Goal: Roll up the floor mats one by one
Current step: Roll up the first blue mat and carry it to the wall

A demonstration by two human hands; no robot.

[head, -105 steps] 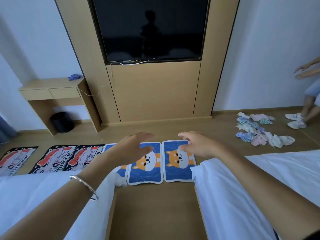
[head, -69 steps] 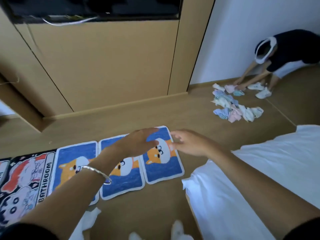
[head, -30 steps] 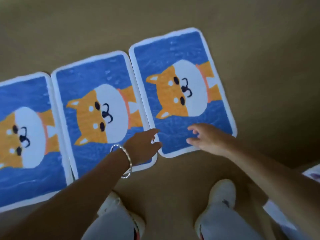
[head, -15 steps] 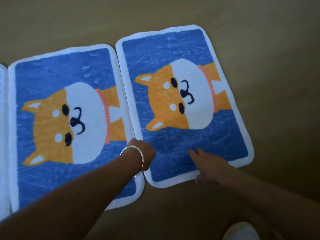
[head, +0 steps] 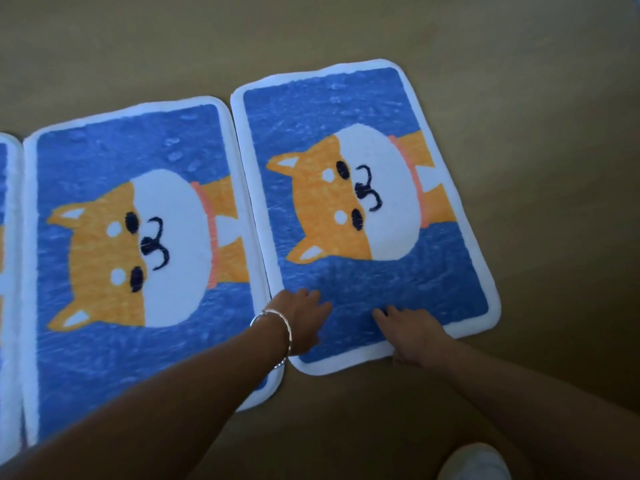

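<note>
Three floor mats lie flat and unrolled, side by side on the tan floor. Each has a blue field, a white border and an orange-and-white dog figure.

1. The right mat sits slightly farther from the person than the middle mat. Their long edges touch or nearly touch.
2. Only a narrow strip of the left mat shows at the frame's left edge.

Hand positions:

- The left hand rests palm down on the near left corner of the right mat, fingers extended and lying on the blue pile. A silver bracelet sits on its wrist.
- The right hand rests on the near end of the same mat, fingers straight on the pile and the thumb at the white border. It cannot be told whether the thumb is under the edge.
- The hands are apart, with a strip of blue pile between them. Neither hand is curled around the mat.

A white shoe shows at the bottom right, on the floor.
</note>
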